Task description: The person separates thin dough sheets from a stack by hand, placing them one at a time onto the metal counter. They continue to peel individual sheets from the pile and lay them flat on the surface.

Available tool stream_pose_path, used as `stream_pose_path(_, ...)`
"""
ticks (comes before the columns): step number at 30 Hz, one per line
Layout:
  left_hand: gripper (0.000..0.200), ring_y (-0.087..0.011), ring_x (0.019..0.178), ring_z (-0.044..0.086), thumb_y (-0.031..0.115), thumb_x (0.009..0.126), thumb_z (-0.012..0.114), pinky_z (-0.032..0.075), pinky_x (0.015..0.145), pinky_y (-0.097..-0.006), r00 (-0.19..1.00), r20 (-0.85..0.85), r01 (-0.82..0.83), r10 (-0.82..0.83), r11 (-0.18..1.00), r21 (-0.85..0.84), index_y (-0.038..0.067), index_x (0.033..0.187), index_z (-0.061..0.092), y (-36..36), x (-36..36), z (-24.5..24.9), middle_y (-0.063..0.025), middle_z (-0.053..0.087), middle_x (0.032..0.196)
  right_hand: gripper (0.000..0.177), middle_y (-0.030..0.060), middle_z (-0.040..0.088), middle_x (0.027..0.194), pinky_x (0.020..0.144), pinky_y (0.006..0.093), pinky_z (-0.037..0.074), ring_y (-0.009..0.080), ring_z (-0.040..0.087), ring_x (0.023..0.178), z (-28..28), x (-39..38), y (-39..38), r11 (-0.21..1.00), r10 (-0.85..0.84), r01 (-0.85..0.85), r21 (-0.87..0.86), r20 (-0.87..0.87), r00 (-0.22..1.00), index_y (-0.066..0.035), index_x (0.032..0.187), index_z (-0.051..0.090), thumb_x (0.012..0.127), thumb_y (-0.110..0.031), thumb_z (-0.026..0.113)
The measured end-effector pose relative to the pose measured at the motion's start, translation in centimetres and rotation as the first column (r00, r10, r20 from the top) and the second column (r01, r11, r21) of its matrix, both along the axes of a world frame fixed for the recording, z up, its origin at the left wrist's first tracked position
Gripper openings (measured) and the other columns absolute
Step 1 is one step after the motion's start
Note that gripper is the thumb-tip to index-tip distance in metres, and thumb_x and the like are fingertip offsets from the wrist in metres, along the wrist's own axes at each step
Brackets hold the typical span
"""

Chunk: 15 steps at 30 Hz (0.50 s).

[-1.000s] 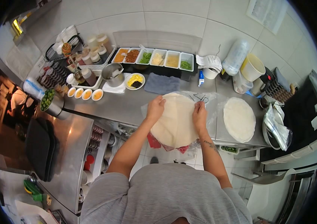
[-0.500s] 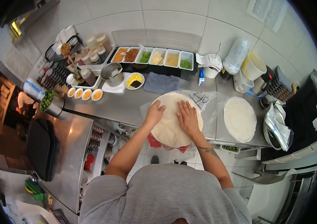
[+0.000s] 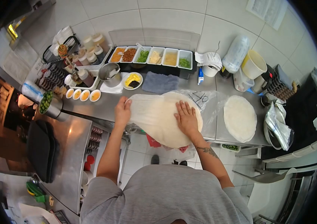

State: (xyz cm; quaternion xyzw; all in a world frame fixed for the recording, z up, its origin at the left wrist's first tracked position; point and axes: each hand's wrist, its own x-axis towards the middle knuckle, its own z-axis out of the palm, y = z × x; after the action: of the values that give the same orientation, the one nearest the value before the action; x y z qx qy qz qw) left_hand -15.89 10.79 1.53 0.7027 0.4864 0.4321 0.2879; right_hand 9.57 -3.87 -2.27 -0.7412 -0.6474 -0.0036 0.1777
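Observation:
A round stack of thin pale dough sheets (image 3: 166,123) lies on a plastic bag (image 3: 209,106) at the counter's front edge. My left hand (image 3: 122,110) is closed on the left edge of the top sheet, which is stretched out leftward and looks thin and partly see-through. Flat on the right part of the stack rests my right hand (image 3: 186,117), its fingers spread. Another round sheet (image 3: 240,118) lies by itself on the steel counter to the right.
Behind are a row of topping tubs (image 3: 156,57), a grey cloth (image 3: 160,82), a plate of yellow and black food (image 3: 132,80), a steel pot (image 3: 110,75) and small sauce cups (image 3: 85,95). A foil-covered bowl (image 3: 278,127) stands right; a pot of green fruit (image 3: 52,104) stands left.
My left hand has moved left, pulling the top sheet's edge out from the stack. My right hand has stayed nearly in place on the dough.

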Motion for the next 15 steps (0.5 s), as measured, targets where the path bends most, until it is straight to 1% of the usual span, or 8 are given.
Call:
stream_pose_path(3,0.015,-0.0106,0.067,0.045,0.015,0.088,0.058,0.043,0.063,-0.0276,0.999,-0.028,-0.040,0.041,0.999,0.031,0.001,0.089,0.053,0.6,-1.7,1.3,-0.0074,0.053,0.069,0.051,0.0093,0.031,0.147,0.109,0.0491,0.020,0.0282,0.026,0.136,-0.1,-0.1,0.2,1.000,0.003,-0.003,0.000,0.016,1.000,-0.011,0.140,0.034,0.096,-0.035,0.038)
stream_pose_path(4,0.015,-0.0105,0.067,0.045,0.015,0.088,0.058,0.042,0.063,-0.0272,0.998,-0.043,-0.038,0.038,0.999,0.007,0.001,0.089,0.053,0.9,-2.4,1.6,-0.0066,0.052,0.069,0.051,0.0095,0.031,0.147,0.109,0.0494,0.021,0.0283,0.026,0.136,-0.2,0.0,0.2,1.000,0.003,-0.003,0.004,0.016,1.000,-0.011,0.140,0.035,0.096,-0.035,0.038)
stream_pose_path(6,0.014,-0.0104,0.068,0.045,0.014,0.088,0.058,0.042,0.064,-0.0265,0.997,-0.075,-0.030,0.027,0.999,-0.042,0.001,0.089,0.053,1.7,-3.8,2.2,-0.0050,0.052,0.070,0.051,0.0098,0.032,0.146,0.109,0.0498,0.021,0.0287,0.027,0.136,-0.3,0.0,0.3,1.000,0.004,-0.005,0.021,0.014,1.000,-0.011,0.140,0.035,0.096,-0.035,0.039)
stream_pose_path(9,0.014,-0.0106,0.069,0.045,0.014,0.089,0.058,0.041,0.065,-0.0257,0.998,-0.048,0.027,-0.029,0.999,-0.042,0.001,0.089,0.054,2.2,-5.1,3.3,-0.0050,0.051,0.072,0.050,0.0102,0.034,0.145,0.108,0.0502,0.022,0.0291,0.028,0.135,-0.4,-0.1,0.0,0.999,0.005,-0.005,0.051,0.012,1.000,-0.010,0.139,0.037,0.095,-0.034,0.040)
stream_pose_path(12,0.014,-0.0104,0.070,0.045,0.014,0.089,0.058,0.041,0.065,-0.0249,0.989,-0.145,0.009,-0.006,1.000,0.014,0.001,0.089,0.053,2.7,-6.3,5.6,-0.0039,0.051,0.073,0.050,0.0104,0.035,0.144,0.108,0.0505,0.023,0.0295,0.030,0.135,-0.5,-0.1,0.0,0.997,0.007,-0.008,0.071,0.016,1.000,-0.010,0.138,0.038,0.095,-0.033,0.042)
stream_pose_path(15,0.014,-0.0099,0.070,0.045,0.014,0.089,0.058,0.040,0.065,-0.0247,0.991,-0.135,0.018,-0.011,0.999,0.049,0.001,0.089,0.053,3.0,-7.5,7.7,-0.0027,0.051,0.073,0.049,0.0105,0.036,0.144,0.108,0.0506,0.023,0.0296,0.030,0.134,-0.4,-0.1,0.2,0.998,0.003,-0.003,0.070,0.006,1.000,-0.010,0.138,0.038,0.094,-0.033,0.042)
